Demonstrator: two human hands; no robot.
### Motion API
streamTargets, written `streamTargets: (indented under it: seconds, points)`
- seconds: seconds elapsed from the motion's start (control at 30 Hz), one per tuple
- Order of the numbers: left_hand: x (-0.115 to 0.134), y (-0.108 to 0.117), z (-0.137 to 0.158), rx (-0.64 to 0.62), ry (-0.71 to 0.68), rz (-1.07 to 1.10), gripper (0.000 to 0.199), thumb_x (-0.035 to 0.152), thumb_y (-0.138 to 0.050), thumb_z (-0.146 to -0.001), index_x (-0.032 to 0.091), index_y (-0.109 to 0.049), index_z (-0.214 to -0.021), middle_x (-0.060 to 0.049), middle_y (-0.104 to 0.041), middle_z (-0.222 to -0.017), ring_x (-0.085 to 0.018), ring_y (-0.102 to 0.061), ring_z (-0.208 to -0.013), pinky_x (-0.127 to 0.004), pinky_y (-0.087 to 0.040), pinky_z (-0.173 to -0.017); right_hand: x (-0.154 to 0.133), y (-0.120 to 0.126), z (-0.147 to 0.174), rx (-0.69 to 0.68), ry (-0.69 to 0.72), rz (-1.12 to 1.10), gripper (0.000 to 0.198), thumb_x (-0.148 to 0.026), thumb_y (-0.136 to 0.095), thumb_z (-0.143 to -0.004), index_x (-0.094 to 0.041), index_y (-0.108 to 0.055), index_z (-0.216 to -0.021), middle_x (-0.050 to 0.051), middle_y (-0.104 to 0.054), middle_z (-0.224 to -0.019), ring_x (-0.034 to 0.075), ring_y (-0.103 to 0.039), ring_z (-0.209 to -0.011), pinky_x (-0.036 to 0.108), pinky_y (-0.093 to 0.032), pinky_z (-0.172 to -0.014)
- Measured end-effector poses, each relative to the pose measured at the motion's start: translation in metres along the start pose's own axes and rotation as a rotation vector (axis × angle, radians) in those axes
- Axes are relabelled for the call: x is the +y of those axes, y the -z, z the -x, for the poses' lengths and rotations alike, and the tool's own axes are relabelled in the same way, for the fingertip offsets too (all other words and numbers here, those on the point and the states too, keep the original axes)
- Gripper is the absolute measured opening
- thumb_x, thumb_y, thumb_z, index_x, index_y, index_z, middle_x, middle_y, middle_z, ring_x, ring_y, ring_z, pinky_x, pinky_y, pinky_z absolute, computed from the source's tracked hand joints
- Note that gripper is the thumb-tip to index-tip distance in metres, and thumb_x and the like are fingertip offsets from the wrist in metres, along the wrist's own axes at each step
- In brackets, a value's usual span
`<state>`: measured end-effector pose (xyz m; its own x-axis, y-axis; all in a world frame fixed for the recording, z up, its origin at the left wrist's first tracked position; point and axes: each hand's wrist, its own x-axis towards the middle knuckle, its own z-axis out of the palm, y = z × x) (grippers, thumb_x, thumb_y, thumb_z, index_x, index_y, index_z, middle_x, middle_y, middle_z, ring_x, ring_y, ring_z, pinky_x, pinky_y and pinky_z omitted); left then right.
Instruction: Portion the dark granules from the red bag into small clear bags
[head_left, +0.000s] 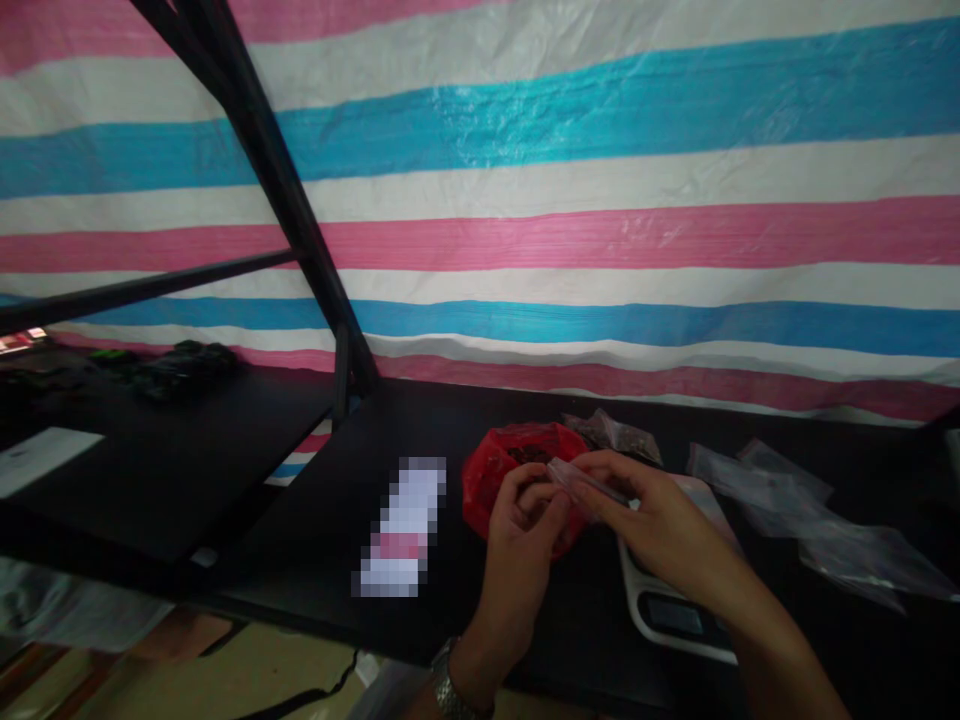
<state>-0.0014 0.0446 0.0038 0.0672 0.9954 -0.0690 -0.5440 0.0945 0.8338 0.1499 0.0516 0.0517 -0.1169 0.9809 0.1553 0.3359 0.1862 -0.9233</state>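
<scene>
Thumbs and fingers of a person's left hand [525, 515] and right hand [656, 510] pinch a small clear bag [573, 482] over a red bag [483, 490] near a scale [643, 612], seemingly to steady the thin plastic.

One red bag [484, 490], one scale [675, 615], one wristwatch [448, 683], several clear bags [780, 495]

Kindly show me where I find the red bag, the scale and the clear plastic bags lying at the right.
Red bag [484, 485], head view: the left part of its outer side.
Scale [673, 616], head view: its dark display.
Clear plastic bags [806, 528], head view: the middle of the loose spread.
</scene>
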Motion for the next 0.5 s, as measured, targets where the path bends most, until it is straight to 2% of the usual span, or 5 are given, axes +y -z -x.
streamTargets:
  seconds: [0.1, 0.13, 0.23, 0.33, 0.5]
  points:
    - [0.004, 0.001, 0.000, 0.048, 0.000, -0.014, 0.050, 0.036, -0.092, -0.075, 0.019, -0.060, -0.109, 0.003, -0.075, -0.078, -0.009, -0.061, -0.063, -0.019, -0.047, -0.061, -0.009, -0.001, 0.001, 0.227, 0.106, 0.173, 0.020, -0.038, -0.078, -0.086, -0.025, -0.077, -0.101, 0.004, -0.077, -0.092, 0.021, -0.069, -0.081, 0.032, -0.057, -0.073]
    - [0.004, 0.001, 0.000, 0.062, -0.020, -0.022, 0.049, 0.035, -0.092, -0.074, 0.020, -0.060, -0.108, 0.004, -0.074, -0.076, -0.009, -0.061, -0.063, -0.019, -0.047, -0.061, -0.013, -0.001, 0.002, 0.256, 0.134, 0.220, 0.014, -0.036, -0.078, -0.086, -0.025, -0.077, -0.096, 0.003, -0.075, -0.088, 0.020, -0.067, -0.078, 0.031, -0.056, -0.071]
    - [0.005, 0.001, 0.000, 0.063, -0.100, -0.020, 0.050, 0.032, -0.092, -0.073, 0.022, -0.056, -0.106, 0.005, -0.074, -0.071, -0.010, -0.064, -0.062, -0.019, -0.049, -0.063, -0.025, -0.003, 0.007, 0.153, 0.127, 0.267, 0.004, -0.031, -0.076, -0.086, -0.027, -0.077, -0.087, 0.001, -0.073, -0.079, 0.019, -0.063, -0.068, 0.030, -0.053, -0.063]
    - [0.003, 0.003, 0.000, 0.047, -0.152, -0.024, 0.048, 0.031, -0.091, -0.074, 0.023, -0.055, -0.106, 0.004, -0.076, -0.072, -0.012, -0.068, -0.063, -0.021, -0.052, -0.063, -0.028, -0.006, 0.010, 0.049, 0.081, 0.259, 0.003, -0.027, -0.077, -0.085, -0.027, -0.077, -0.087, -0.001, -0.075, -0.076, 0.018, -0.064, -0.065, 0.029, -0.051, -0.059]
    - [-0.002, 0.009, 0.001, 0.035, -0.230, -0.148, 0.031, 0.033, -0.081, -0.086, 0.021, -0.061, -0.108, -0.002, -0.080, -0.085, -0.018, -0.077, -0.083, -0.028, -0.059, -0.077, -0.019, -0.010, 0.007, 0.006, 0.064, 0.216, 0.009, -0.030, -0.069, -0.090, -0.025, -0.076, -0.089, 0.001, -0.077, -0.080, 0.019, -0.067, -0.067, 0.029, -0.051, -0.060]
